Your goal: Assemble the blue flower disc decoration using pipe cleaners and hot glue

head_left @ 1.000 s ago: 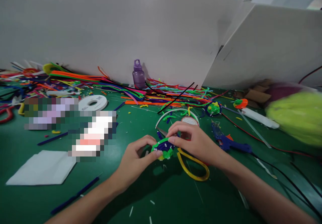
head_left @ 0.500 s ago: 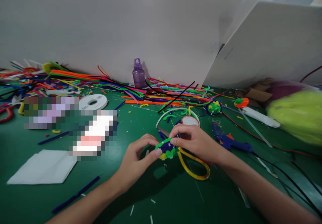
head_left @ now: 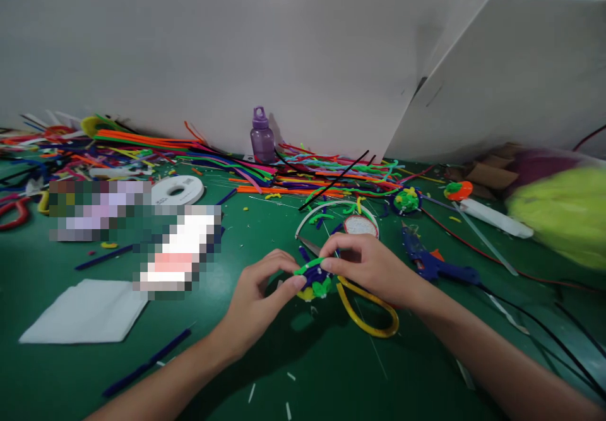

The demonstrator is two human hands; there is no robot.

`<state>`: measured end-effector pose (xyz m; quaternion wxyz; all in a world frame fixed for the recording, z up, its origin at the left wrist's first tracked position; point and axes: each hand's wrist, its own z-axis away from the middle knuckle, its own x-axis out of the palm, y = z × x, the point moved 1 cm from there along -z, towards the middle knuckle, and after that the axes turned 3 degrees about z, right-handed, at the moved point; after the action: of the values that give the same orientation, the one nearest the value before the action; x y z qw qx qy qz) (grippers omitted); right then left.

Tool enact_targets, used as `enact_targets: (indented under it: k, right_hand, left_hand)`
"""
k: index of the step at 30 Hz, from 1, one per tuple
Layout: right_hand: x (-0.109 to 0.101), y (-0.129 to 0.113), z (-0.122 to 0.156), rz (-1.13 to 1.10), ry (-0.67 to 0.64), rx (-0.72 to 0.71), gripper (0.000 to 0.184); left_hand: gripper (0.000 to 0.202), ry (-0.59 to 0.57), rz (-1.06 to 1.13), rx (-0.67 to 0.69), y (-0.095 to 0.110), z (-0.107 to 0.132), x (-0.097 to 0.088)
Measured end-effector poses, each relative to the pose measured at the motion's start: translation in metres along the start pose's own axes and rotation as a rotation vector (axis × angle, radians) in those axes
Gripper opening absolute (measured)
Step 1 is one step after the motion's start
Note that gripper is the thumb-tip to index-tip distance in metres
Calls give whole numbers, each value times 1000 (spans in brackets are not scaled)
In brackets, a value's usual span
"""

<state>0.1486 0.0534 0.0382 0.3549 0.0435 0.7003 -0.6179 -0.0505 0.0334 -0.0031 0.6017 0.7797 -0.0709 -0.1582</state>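
Between my two hands is a small round pipe-cleaner piece in blue, green and yellow, held above the green table. My left hand pinches its left edge with thumb and fingers. On its upper right edge, the thumb and forefinger of my right hand press on a green strip. Scissors with yellow handles lie under my right hand, their blades partly hidden. Behind them are a white ring and a round white disc with a red rim.
A blue glue gun with its cord lies right of my right hand. Bundles of pipe cleaners and a purple bottle line the white partition. Left are a white tape roll, folded white cloth and blurred-out items. A finished-looking pipe-cleaner ball sits behind.
The whole view has shifted slightly. Both hands keep their grip on the pipe-cleaner piece, with hardly any movement of the fingers.
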Motion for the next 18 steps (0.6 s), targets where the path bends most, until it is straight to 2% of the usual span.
enact_targets:
  k: [6,9,12,14,16,18]
  right_hand:
    - [1,-1,0,9,9,0,9]
    - [1,-3,1,52,18,-54,9]
    - [2,-5,3,157,107,-229,6]
    - [5,-7,5,248,172,-394,5]
    - [10,-9,8,369,177,-562,6]
    - [16,-11,10,525,147,-709,11]
  left_hand:
    - [9,13,-7,43,-2,-1,0]
    - [10,3,-12,53,-1,-1,-1]
    - [16,30,-35,54,3,-2,-3]
    - [22,110,-61,8,4,-4,-6]
    - [22,196,-74,-37,4,-7,-8]
    - [19,230,-65,-47,3,-9,-9]
